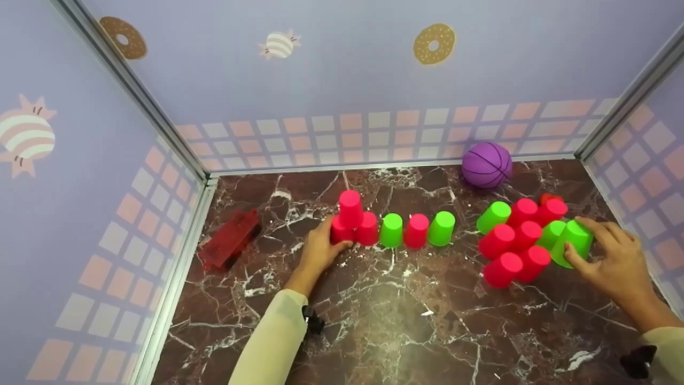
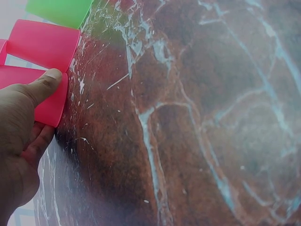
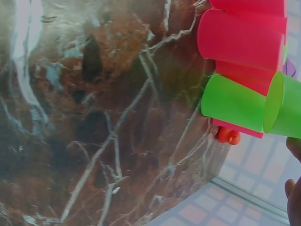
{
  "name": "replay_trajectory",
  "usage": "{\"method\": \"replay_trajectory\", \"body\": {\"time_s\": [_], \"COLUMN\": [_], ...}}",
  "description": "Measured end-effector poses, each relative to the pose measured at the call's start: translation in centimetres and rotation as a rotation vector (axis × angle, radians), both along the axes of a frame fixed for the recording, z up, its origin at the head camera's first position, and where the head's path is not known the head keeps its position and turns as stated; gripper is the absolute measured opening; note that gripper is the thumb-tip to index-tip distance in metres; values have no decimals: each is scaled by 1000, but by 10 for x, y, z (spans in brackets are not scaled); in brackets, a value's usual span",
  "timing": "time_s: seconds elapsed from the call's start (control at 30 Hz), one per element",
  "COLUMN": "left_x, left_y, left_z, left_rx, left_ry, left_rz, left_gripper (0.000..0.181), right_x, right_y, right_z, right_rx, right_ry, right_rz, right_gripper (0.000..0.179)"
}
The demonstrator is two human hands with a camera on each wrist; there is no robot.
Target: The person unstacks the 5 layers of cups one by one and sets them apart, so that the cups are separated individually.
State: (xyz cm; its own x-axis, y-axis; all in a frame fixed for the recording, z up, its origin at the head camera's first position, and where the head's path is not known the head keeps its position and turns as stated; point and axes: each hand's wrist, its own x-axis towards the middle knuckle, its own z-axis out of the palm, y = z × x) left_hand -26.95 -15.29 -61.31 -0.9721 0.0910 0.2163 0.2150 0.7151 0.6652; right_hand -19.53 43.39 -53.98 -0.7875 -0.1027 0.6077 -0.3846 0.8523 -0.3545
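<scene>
My left hand has its thumb and fingers around the leftmost pink-red cup of an upside-down row. A second pink-red cup stands beside it, and another pink-red cup sits on top across the two. Farther right in the row come a green cup, a pink-red cup and one more green cup. On the right, my right hand grips an upside-down green cup between thumb and fingers, raised off the table next to another green cup.
Several pink-red cups cluster at the right, with a green cup at their back left. Behind them lie a purple ball and a small red object. A translucent red box lies far left. Panel walls enclose the table.
</scene>
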Motion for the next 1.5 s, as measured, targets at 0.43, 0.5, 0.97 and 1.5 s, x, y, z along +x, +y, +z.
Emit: {"method": "replay_trajectory", "body": {"time_s": [0.43,0.5,0.97,1.5], "left_x": [-9,-14,-5,1], "left_y": [-4,-7,-8,-1], "left_z": [-19,-31,-18,-1], "left_rx": [22,29,32,-8], "left_ry": [71,104,139,60], "left_rz": [-15,-17,-46,-6], "left_gripper": [72,74,71,70], "right_x": [13,15,18,19], "right_y": [6,7,8,6], "right_z": [-38,-42,-47,-50], "right_rx": [13,22,53,32], "right_ry": [-111,-153,-221,-221], "right_rz": [-34,-38,-24,-24], "right_gripper": [65,65,62,69]}}
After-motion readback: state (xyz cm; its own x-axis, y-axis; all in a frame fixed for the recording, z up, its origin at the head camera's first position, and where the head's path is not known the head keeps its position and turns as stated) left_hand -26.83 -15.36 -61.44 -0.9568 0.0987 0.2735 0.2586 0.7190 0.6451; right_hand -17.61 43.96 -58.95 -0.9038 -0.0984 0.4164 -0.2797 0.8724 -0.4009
